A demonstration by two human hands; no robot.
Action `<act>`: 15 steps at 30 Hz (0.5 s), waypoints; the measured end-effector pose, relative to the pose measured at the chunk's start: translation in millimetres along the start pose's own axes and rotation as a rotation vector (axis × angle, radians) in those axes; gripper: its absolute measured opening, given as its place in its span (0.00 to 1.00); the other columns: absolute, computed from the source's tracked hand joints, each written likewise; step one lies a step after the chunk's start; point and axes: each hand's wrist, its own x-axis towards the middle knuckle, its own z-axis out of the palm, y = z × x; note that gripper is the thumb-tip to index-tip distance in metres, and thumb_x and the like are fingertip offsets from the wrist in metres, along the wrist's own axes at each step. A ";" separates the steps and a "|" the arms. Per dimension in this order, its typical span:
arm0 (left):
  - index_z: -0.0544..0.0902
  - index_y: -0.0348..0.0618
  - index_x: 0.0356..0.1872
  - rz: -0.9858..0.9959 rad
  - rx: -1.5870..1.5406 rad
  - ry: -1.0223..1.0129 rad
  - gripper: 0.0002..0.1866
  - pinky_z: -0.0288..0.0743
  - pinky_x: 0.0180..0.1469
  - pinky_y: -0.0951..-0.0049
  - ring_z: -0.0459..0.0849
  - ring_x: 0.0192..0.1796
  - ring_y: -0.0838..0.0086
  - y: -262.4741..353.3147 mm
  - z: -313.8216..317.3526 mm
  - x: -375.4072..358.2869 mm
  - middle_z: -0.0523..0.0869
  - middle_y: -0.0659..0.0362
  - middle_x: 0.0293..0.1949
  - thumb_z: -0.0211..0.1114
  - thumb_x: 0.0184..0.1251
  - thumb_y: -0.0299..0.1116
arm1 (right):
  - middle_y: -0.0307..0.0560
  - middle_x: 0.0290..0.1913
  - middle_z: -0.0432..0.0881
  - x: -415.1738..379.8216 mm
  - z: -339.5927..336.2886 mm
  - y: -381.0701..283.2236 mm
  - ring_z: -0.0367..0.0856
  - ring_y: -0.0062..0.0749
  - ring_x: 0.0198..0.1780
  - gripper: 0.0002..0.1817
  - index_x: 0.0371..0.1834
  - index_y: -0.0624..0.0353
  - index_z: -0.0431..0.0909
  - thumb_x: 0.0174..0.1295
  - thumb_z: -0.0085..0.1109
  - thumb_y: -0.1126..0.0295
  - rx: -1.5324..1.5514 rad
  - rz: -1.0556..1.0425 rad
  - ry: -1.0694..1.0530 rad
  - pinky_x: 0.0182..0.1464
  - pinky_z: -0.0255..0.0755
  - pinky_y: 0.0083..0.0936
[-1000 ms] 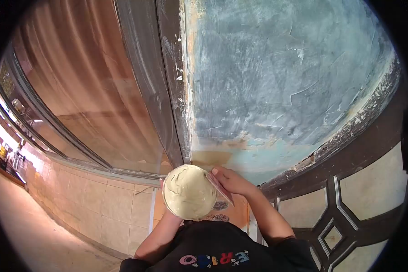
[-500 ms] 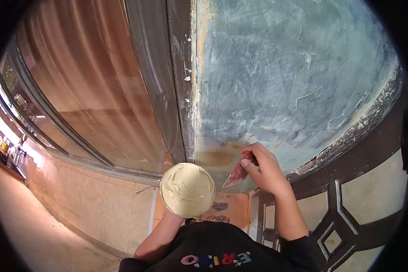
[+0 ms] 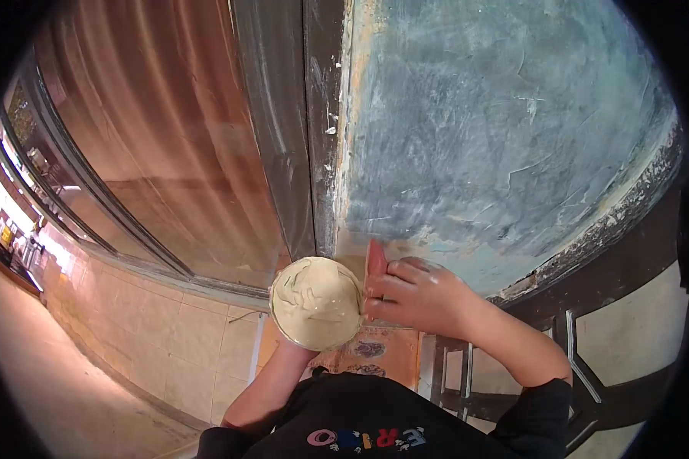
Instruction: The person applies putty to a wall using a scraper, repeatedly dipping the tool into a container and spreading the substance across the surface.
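Note:
My left hand [image 3: 292,355] holds a round bowl [image 3: 277,325] from beneath, its fingers mostly hidden behind it. Cream-coloured putty [image 3: 316,300] fills the bowl, with ridges and dents across its surface. My right hand [image 3: 421,294] is closed around a red putty scraper [image 3: 375,258] just right of the bowl, fingertips right at the rim. The scraper stands on edge, its flat side turned toward the bowl. Behind both hands rises a blue-grey wall [image 3: 452,145] with patchy whitish smears, and a beige strip runs along its lower part.
A dark wooden frame [image 3: 279,130] borders the wall on the left, beside glass with a brown curtain [image 3: 161,130] behind it. Dark trim with pale panels [image 3: 628,329] stands at lower right. Below lie beige floor tiles [image 3: 184,336] and an orange patterned mat [image 3: 394,352].
My right hand has moved left to the bowl's rim and turned the scraper from pointing down-left to upright. The bowl has shifted slightly up in view, its putty surface now more furrowed.

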 end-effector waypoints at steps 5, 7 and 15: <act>0.59 0.49 0.73 -0.160 -0.557 0.026 0.27 0.69 0.68 0.61 0.73 0.67 0.67 -3.1 -2.2 1.0 0.71 0.58 0.68 0.52 0.76 0.40 | 0.29 0.46 0.78 0.3 5.7 -0.2 0.78 0.28 0.47 0.12 0.38 0.37 0.81 0.49 0.61 0.65 -0.051 -0.145 0.027 0.47 0.79 0.23; 0.60 0.49 0.72 -0.071 -0.296 0.032 0.26 0.68 0.69 0.62 0.72 0.67 0.68 -0.7 1.3 0.7 0.70 0.58 0.68 0.51 0.77 0.40 | 0.32 0.41 0.76 0.2 9.2 -3.6 0.80 0.28 0.45 0.08 0.34 0.43 0.78 0.49 0.61 0.67 0.039 -0.148 0.115 0.45 0.79 0.24; 0.56 0.53 0.75 0.108 0.032 0.061 0.29 0.65 0.71 0.57 0.68 0.70 0.65 -13.0 -2.1 5.6 0.65 0.57 0.72 0.46 0.78 0.48 | 0.32 0.41 0.77 -3.5 35.9 -22.7 0.79 0.27 0.44 0.07 0.33 0.43 0.78 0.52 0.64 0.66 0.039 -0.081 0.266 0.47 0.80 0.24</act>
